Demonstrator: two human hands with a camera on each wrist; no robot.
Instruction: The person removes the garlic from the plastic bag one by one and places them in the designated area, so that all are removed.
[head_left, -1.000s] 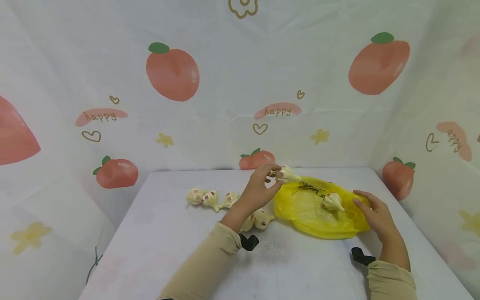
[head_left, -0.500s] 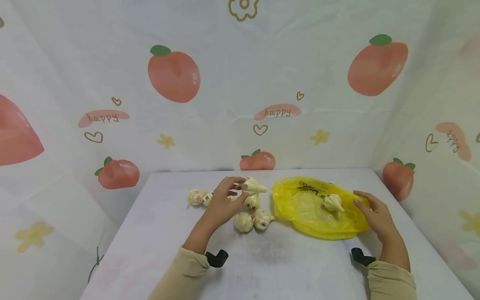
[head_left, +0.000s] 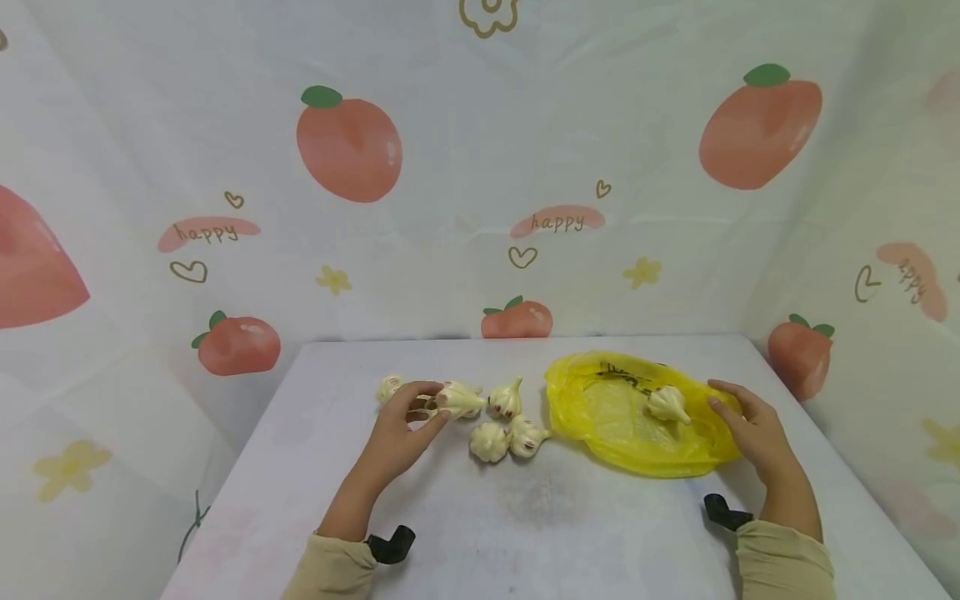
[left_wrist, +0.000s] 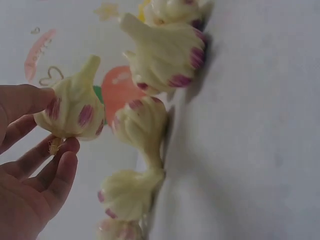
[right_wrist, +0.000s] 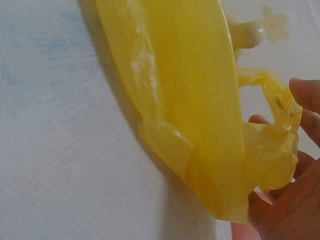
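Note:
My left hand (head_left: 401, 429) pinches a garlic bulb (head_left: 456, 398) between thumb and fingertips, just above the table. In the left wrist view that garlic bulb (left_wrist: 72, 112) is held stem up, with purple patches on its sides. Several other bulbs lie close by, among them a bulb (head_left: 489, 442) in front, one (head_left: 506, 398) with its stem up, and a partly hidden one (head_left: 390, 387) behind my hand. At the right, my right hand (head_left: 757, 433) holds the rim of a yellow plastic bag (head_left: 581, 417), which lies spread with its mouth open. One garlic bulb (head_left: 666, 403) sits in it.
A white cloth covers the table (head_left: 525, 542). Behind it hangs a pale curtain (head_left: 450, 250) printed with fruit and flowers. Black wrist mounts (head_left: 392, 545) stick out from both cuffs.
My left hand has carried its garlic bulb from above the bag's left rim leftward and down to the bulbs on the table. My right hand has stayed at the bag.

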